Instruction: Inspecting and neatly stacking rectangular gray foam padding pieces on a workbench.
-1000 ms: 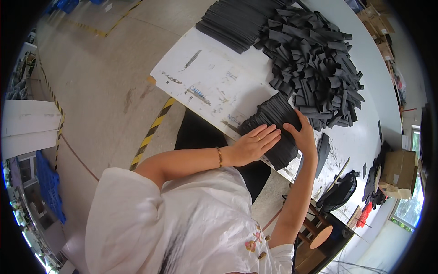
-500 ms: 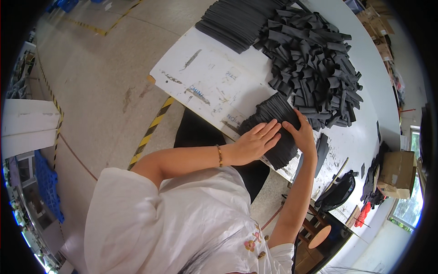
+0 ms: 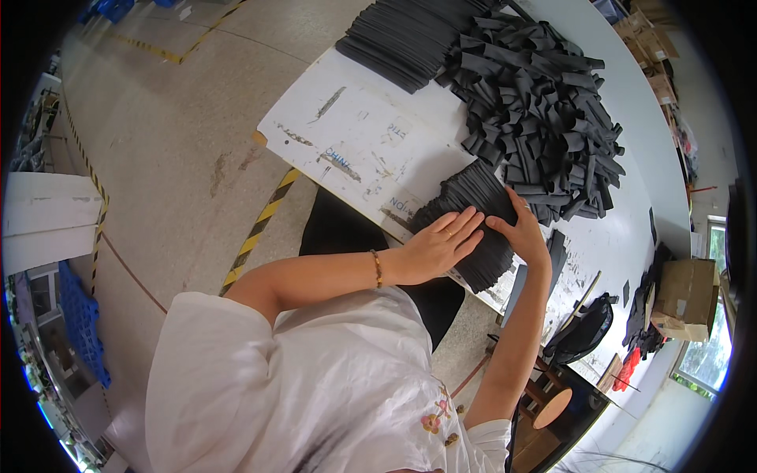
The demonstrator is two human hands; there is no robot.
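A bundle of black fabric-like strips [image 3: 475, 185], packed side by side with their edges up, lies at the near edge of the white table [image 3: 371, 118]. My left hand [image 3: 443, 246] rests flat across its near side, fingers stretched out together. At the bundle's right end is my right hand [image 3: 525, 234], its thumb over the top and its fingers along the far side, partly hidden. Just beyond sits a big loose heap of similar black strips [image 3: 544, 118]. Farther off to the left, more strips are lined up in a neat row [image 3: 402, 43].
To the right on the table are a black bag [image 3: 582, 329], a cardboard box [image 3: 684, 299] and a red item [image 3: 628, 369]. A round wooden stool [image 3: 552, 408] stands below the table's right part. Yellow-black tape [image 3: 264, 225] marks the floor at left.
The whole view shifts very slightly. Both hands keep their places on the bundle, and the strips look the same.
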